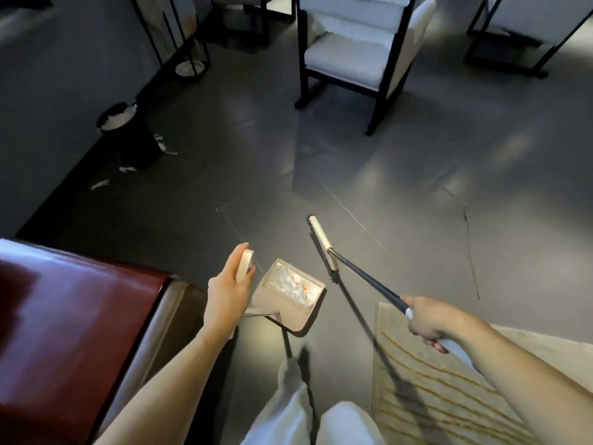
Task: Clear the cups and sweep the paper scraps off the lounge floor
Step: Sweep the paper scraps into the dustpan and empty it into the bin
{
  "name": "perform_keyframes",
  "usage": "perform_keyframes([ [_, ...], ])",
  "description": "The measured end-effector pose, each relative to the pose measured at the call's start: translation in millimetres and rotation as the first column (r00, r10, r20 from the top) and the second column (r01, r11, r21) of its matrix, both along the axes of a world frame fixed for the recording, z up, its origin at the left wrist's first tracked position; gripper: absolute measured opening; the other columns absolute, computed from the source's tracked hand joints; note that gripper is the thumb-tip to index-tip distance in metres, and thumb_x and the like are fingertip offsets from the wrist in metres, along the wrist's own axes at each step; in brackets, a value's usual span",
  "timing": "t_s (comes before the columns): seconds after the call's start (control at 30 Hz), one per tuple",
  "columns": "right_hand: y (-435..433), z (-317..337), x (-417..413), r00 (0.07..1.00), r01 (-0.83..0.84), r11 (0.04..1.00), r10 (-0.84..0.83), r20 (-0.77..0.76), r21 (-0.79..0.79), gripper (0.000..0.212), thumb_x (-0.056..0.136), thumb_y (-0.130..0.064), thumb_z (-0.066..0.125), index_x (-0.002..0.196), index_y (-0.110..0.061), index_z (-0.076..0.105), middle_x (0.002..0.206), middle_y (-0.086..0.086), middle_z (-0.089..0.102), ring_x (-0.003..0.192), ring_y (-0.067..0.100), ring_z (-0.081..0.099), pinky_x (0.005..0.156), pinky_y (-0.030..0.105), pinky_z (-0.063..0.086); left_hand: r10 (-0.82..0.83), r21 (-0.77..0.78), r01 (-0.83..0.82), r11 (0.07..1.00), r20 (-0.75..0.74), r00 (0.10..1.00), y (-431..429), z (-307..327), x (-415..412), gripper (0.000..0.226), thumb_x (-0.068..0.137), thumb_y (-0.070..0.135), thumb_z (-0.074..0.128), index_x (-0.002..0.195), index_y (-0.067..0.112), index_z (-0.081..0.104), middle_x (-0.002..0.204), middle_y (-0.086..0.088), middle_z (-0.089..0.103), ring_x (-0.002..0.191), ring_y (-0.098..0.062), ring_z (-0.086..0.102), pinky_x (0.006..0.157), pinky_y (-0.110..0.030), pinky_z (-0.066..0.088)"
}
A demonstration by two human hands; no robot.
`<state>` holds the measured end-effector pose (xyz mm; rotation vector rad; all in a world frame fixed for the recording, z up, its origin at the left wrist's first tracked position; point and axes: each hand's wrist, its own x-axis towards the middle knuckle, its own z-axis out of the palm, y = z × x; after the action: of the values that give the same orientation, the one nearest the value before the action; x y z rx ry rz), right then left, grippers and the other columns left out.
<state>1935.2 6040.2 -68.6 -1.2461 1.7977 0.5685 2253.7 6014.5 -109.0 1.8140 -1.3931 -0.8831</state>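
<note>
My left hand grips the beige top of a dustpan handle. Below it hangs the beige dustpan, just above the dark floor, with white paper scraps inside it. My right hand grips the dark pole of a broom, whose white head reaches out over the floor ahead of the dustpan. More white paper scraps lie on the floor at the left, around a black waste bin lined with white paper. No cups are in view.
A dark red leather seat fills the lower left. A beige striped rug lies at the lower right. A white-cushioned chair with a black frame stands ahead, with another frame at the far left and more furniture at the far right.
</note>
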Motion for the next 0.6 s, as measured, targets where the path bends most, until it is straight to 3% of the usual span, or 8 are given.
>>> perform_keyframes([
  [0.13, -63, -2, 6, 0.999, -0.039, 0.999, 0.039, -0.015, 0.02, 0.077, 0.089, 0.008, 0.04, 0.153, -0.026, 0.013, 0.062, 0.007, 0.052, 0.044, 0.017, 0.048, 0.039, 0.025, 0.042, 0.088, 0.043, -0.086, 0.995, -0.044, 0.995, -59, -2, 5, 0.042, 0.097, 0.032, 0.052, 0.137, 0.037, 0.043, 0.118, 0.019, 0.052, 0.086, 0.008, 0.055, 0.087, -0.013, 0.037],
  [0.23, -122, -5, 12, 0.992, -0.124, 0.992, 0.124, -0.008, 0.029, 0.075, 0.087, 0.007, 0.036, 0.152, -0.026, 0.018, 0.062, 0.008, 0.052, 0.043, 0.018, 0.047, 0.038, 0.025, 0.04, 0.157, 0.052, -0.154, 0.987, -0.055, 0.986, -103, -4, 10, 0.041, 0.097, 0.031, 0.052, 0.137, 0.038, 0.044, 0.12, 0.017, 0.054, 0.096, -0.003, 0.057, 0.097, -0.027, 0.041],
  [0.37, -221, -14, 27, 0.961, -0.277, 0.96, 0.277, 0.009, 0.035, 0.067, 0.088, 0.004, 0.038, 0.147, -0.026, 0.029, 0.063, 0.007, 0.055, 0.045, 0.019, 0.048, 0.045, 0.025, 0.042, 0.268, 0.055, -0.266, 0.962, -0.031, 0.963, -166, -9, 18, 0.041, 0.097, 0.03, 0.053, 0.136, 0.039, 0.045, 0.118, 0.017, 0.055, 0.09, 0.002, 0.059, 0.087, -0.011, 0.041],
  [0.4, -248, -16, 31, 0.954, -0.3, 0.953, 0.299, 0.026, 0.034, 0.065, 0.089, 0.004, 0.037, 0.145, -0.027, 0.032, 0.061, 0.008, 0.053, 0.043, 0.018, 0.046, 0.043, 0.025, 0.042, 0.305, 0.063, -0.303, 0.951, -0.032, 0.952, -182, -11, 19, 0.041, 0.097, 0.03, 0.053, 0.137, 0.038, 0.045, 0.12, 0.014, 0.056, 0.092, 0.0, 0.06, 0.088, -0.012, 0.042],
  [0.5, -334, -15, 49, 0.913, -0.406, 0.914, 0.405, 0.042, 0.015, 0.063, 0.087, 0.007, 0.041, 0.141, -0.025, 0.035, 0.063, 0.003, 0.048, 0.041, 0.014, 0.041, 0.038, 0.022, 0.037, 0.438, 0.08, -0.433, 0.898, -0.048, 0.898, -229, -14, 23, 0.043, 0.097, 0.03, 0.052, 0.139, 0.037, 0.044, 0.122, 0.002, 0.061, 0.093, -0.017, 0.064, 0.088, -0.035, 0.055],
  [0.6, -409, -5, 73, 0.822, -0.569, 0.823, 0.569, 0.016, -0.004, 0.074, 0.082, 0.01, 0.052, 0.146, -0.019, 0.031, 0.073, -0.001, 0.047, 0.039, 0.009, 0.04, 0.04, 0.019, 0.034, 0.546, 0.047, -0.544, 0.838, -0.055, 0.836, -271, -14, 29, 0.043, 0.097, 0.03, 0.054, 0.138, 0.039, 0.045, 0.118, 0.006, 0.062, 0.088, -0.013, 0.064, 0.081, -0.03, 0.056],
])
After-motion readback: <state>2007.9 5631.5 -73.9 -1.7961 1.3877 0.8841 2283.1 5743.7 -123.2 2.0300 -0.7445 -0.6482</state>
